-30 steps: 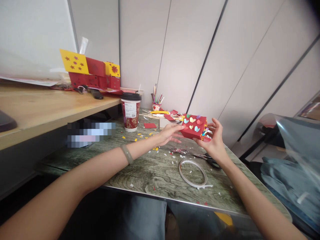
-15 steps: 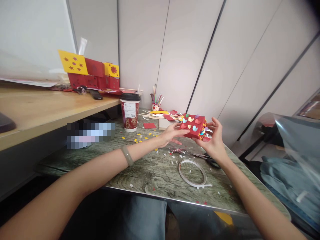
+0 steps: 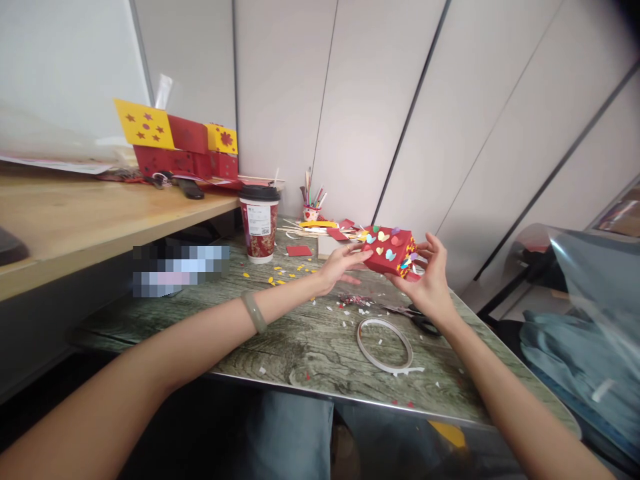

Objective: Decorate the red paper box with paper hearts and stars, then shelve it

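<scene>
A small red paper box point(image 3: 389, 251) dotted with coloured paper hearts is held a little above the far side of the grey wood-grain table point(image 3: 300, 347). My left hand point(image 3: 339, 265) grips its left end with thumb and fingers. My right hand point(image 3: 427, 275) cups its right end, where coloured paper bits stick out, fingers curled round it. A green bangle sits on my left wrist.
A roll of tape point(image 3: 385, 345) and black scissors point(image 3: 423, 323) lie near my right wrist among paper scraps. A red takeaway cup point(image 3: 259, 223), a small pen pot point(image 3: 312, 209) and paper pieces stand behind. Red and yellow paper boxes point(image 3: 180, 148) sit on the wooden desk at left.
The box has been raised slightly and turned a little between both hands; my arms stay almost where they were.
</scene>
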Demonstrator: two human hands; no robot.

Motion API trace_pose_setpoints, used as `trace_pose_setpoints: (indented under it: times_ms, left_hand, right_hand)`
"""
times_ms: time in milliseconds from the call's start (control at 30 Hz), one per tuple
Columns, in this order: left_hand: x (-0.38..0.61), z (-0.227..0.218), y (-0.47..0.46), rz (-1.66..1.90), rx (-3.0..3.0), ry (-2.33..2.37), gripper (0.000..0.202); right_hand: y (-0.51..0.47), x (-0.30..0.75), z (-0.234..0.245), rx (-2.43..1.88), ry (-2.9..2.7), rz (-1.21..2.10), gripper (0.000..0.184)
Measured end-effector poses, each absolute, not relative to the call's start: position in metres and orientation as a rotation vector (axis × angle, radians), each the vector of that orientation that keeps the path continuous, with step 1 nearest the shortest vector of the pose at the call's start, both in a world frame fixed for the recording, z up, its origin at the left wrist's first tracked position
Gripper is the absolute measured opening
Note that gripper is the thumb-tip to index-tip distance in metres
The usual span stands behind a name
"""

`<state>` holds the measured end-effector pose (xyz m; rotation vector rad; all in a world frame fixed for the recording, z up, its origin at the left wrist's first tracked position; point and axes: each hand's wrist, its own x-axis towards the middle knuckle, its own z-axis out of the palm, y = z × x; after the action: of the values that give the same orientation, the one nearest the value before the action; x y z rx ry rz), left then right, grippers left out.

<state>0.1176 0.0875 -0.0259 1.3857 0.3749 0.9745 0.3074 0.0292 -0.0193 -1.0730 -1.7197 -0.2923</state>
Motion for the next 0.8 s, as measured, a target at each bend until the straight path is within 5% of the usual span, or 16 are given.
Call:
trace_pose_setpoints:
  times_ms: [233, 800]
  left_hand:
    - [0.1219, -0.0217, 0.0922, 1.547, 1.587, 0.509, 0.032]
    - [0.1202, -0.0204, 0.0904, 1.38, 1.498, 0.517, 0.015]
  right_hand:
    - [0.0296, 0.3098, -0.0188, -1.075, -1.701, -0.468, 0.09]
    - [0.027, 0.3101, -0.0206, -1.086, -1.76, -0.595, 0.09]
